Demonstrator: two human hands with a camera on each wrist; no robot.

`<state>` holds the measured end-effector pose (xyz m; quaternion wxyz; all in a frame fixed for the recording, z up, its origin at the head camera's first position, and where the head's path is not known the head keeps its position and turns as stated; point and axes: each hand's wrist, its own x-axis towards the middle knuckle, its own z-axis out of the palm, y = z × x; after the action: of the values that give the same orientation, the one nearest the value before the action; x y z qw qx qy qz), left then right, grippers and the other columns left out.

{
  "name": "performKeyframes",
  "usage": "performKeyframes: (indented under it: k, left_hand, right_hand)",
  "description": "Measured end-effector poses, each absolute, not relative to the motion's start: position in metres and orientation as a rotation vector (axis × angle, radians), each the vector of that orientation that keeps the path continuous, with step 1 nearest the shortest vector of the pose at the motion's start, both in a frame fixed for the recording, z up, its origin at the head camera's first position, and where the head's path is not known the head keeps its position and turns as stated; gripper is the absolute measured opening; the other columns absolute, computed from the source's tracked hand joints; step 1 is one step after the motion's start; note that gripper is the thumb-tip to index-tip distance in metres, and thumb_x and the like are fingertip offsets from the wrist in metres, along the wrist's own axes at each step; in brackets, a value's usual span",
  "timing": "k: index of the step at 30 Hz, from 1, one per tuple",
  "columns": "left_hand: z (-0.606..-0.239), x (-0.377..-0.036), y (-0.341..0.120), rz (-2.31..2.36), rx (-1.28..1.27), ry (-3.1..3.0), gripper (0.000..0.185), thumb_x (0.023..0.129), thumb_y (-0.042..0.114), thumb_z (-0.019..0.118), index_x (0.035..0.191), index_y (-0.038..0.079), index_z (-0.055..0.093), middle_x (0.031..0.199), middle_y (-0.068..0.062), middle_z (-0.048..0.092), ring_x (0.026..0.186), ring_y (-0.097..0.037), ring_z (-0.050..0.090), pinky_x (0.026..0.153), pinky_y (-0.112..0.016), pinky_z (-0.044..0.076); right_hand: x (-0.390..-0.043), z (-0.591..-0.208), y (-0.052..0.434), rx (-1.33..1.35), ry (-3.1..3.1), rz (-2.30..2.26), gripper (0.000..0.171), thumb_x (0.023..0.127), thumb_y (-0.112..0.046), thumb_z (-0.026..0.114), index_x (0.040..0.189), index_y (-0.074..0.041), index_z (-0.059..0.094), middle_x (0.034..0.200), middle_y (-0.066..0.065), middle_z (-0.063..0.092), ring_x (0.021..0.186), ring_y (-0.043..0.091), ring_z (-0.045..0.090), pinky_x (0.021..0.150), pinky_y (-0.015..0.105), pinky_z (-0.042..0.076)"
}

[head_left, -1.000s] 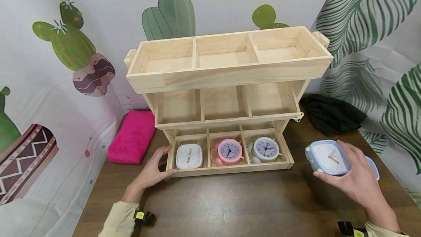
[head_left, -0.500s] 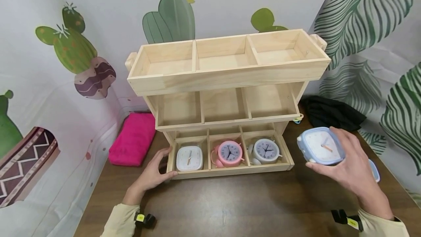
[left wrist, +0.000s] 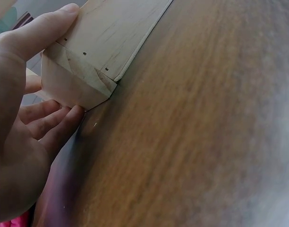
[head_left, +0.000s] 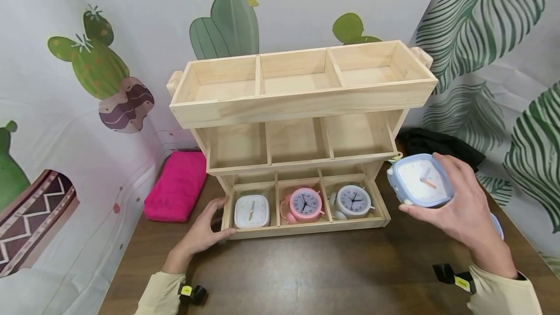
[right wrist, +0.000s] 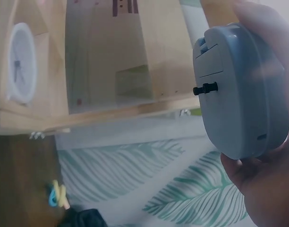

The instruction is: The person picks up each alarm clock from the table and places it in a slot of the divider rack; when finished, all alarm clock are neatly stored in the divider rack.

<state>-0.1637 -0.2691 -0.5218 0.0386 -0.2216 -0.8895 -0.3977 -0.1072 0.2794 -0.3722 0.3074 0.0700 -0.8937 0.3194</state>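
Closest to the viewer, the right hand (head_left: 463,203) gripped the blue clock (head_left: 422,180), thumb along its lower edge and fingers round its far side. Over the last second that clock had risen and travelled inward, toward the right end of the wooden rack (head_left: 218,113); it was now held up just beside it, apart from it and in no compartment. That suggested the carrying was well under way, with the placing not yet done. The left hand (head_left: 203,230) had kept its place, clamped on the lower left corner of the rack, thumb in front, fingers wrapped round the end, seemingly to steady it.

Beneath lay the dark table (head_left: 297,276). A pale blue thing (head_left: 497,226) there was mostly hidden by the right hand, too little showing to name.

Farther in stood the bottom tier (head_left: 306,231), its three compartments each bearing one clock: a white square clock (head_left: 252,211) at the left, a pink clock (head_left: 305,204) in the middle, a white round clock (head_left: 353,201) at the right. Above and behind came the middle tier (head_left: 302,163), then the top tier (head_left: 306,106), each split in three by two dividers. Beyond hung a leaf-and-cactus backdrop (head_left: 297,13)
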Motion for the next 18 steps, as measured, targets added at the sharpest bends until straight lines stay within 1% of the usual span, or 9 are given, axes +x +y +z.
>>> performKeyframes:
  k: [3,5,6,7,9,12,14,15,18]
  left_hand:
    - [-0.522,-0.164,-0.269,-1.252,-0.667,-2.73,0.087,0.074,0.031,0.086,0.145,0.005,0.041,0.144,-0.013,0.044,0.13,-0.028,0.044,0.101,-0.048,0.05]
    - [-0.521,-0.163,-0.269,-1.281,-0.667,-2.729,0.087,0.075,0.03,0.086,0.145,0.005,0.04,0.144,-0.013,0.043,0.131,-0.029,0.044,0.1,-0.047,0.05]
    - [-0.521,-0.163,-0.268,-1.295,-0.664,-2.728,0.087,0.075,0.029,0.086,0.145,0.005,0.04,0.144,-0.013,0.043,0.131,-0.029,0.043,0.1,-0.047,0.051]
    - [-0.521,-0.163,-0.269,-1.304,-0.663,-2.728,0.087,0.075,0.029,0.086,0.145,0.005,0.04,0.144,-0.013,0.043,0.131,-0.029,0.043,0.099,-0.047,0.051]
    - [-0.521,-0.162,-0.268,-1.319,-0.663,-2.725,0.087,0.075,0.028,0.086,0.145,0.005,0.04,0.144,-0.013,0.043,0.131,-0.029,0.043,0.099,-0.047,0.051]
    - [-0.521,-0.163,-0.269,-1.285,-0.659,-2.73,0.087,0.074,0.029,0.086,0.145,0.006,0.041,0.144,-0.012,0.043,0.131,-0.027,0.043,0.101,-0.046,0.05]
    - [-0.522,-0.163,-0.269,-1.253,-0.665,-2.724,0.087,0.074,0.029,0.086,0.145,0.006,0.041,0.143,-0.012,0.044,0.13,-0.028,0.044,0.102,-0.048,0.049]
    - [-0.522,-0.163,-0.269,-1.251,-0.671,-2.721,0.087,0.074,0.029,0.086,0.145,0.006,0.041,0.143,-0.012,0.045,0.13,-0.028,0.044,0.101,-0.048,0.049]
    - [-0.522,-0.163,-0.269,-1.241,-0.683,-2.717,0.087,0.074,0.028,0.086,0.145,0.005,0.04,0.143,-0.014,0.044,0.13,-0.03,0.044,0.1,-0.05,0.049]
  right_hand:
    - [-0.11,-0.367,0.275,0.184,-2.357,0.848,0.116,0.033,-0.019,0.097,0.14,-0.011,0.051,0.136,0.02,0.046,0.114,0.038,0.045,0.09,0.041,0.036]
    - [-0.112,-0.363,0.271,0.186,-2.357,0.862,0.117,0.034,-0.019,0.097,0.141,-0.012,0.051,0.137,0.019,0.046,0.115,0.038,0.044,0.085,0.053,0.034]
    - [-0.113,-0.361,0.268,0.189,-2.353,0.87,0.118,0.034,-0.019,0.097,0.141,-0.013,0.05,0.137,0.019,0.046,0.116,0.038,0.044,0.084,0.055,0.034]
    - [-0.114,-0.36,0.266,0.196,-2.347,0.872,0.118,0.033,-0.018,0.097,0.142,-0.013,0.05,0.137,0.019,0.046,0.116,0.038,0.045,0.087,0.049,0.036]
    - [-0.117,-0.356,0.262,0.215,-2.342,0.875,0.119,0.034,-0.018,0.098,0.142,-0.014,0.05,0.138,0.019,0.045,0.116,0.038,0.045,0.088,0.044,0.037]
    - [-0.123,-0.353,0.256,0.252,-2.327,0.881,0.118,0.034,-0.018,0.098,0.142,-0.013,0.05,0.138,0.019,0.045,0.116,0.036,0.045,0.089,0.022,0.034]
    - [-0.127,-0.351,0.251,0.268,-2.327,0.889,0.118,0.035,-0.018,0.097,0.142,-0.013,0.049,0.139,0.018,0.045,0.116,0.035,0.045,0.089,0.02,0.034]
    - [-0.129,-0.35,0.249,0.276,-2.324,0.894,0.117,0.035,-0.018,0.097,0.142,-0.013,0.049,0.139,0.018,0.045,0.117,0.034,0.045,0.088,0.014,0.031]
    - [-0.137,-0.347,0.242,0.299,-2.318,0.919,0.117,0.036,-0.018,0.098,0.142,-0.013,0.049,0.139,0.017,0.045,0.117,0.033,0.045,0.093,0.028,0.038]
